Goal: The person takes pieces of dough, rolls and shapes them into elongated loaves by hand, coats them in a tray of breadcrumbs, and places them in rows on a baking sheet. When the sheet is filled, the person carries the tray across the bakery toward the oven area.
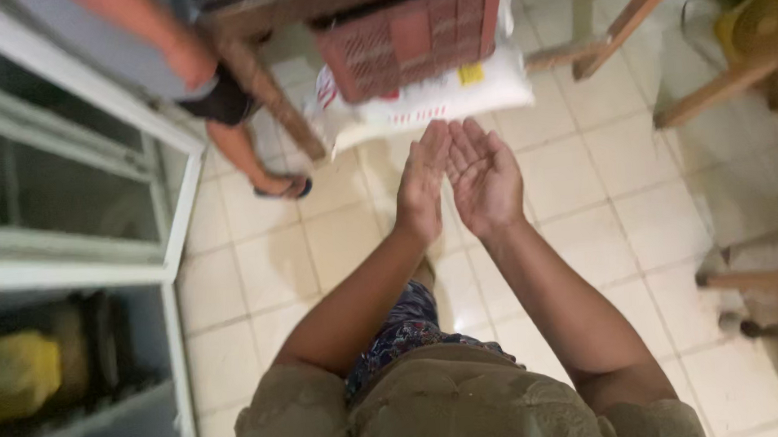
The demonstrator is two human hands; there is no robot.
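- Reaching out in front of the body, the left hand [422, 188] and the right hand [486, 178] are held side by side, open and empty, fingers straight and close together.
- The right palm faces up; the left is turned on edge, its palm towards the right hand. Their inner edges look to be touching near the fingertips, though blur makes that hard to confirm.
- Just beyond the fingertips lies a white sack [427, 99] with red and yellow markings, resting on the tiled floor [585, 188]; neither hand touches it.
- A reddish-brown crate [414, 35] with a gridded side sits on top of the sack, under the edge of a wooden table [264, 82] whose leg slants down beside it.
- To the left, another person's bare leg [241, 147] stands on the tiles, the foot in a dark sandal.
- A pale metal-framed cabinet [65, 220] fills the left side, with a yellow container [11, 372] on its lower shelf.
- Wooden furniture legs [629, 15] cross the upper right.
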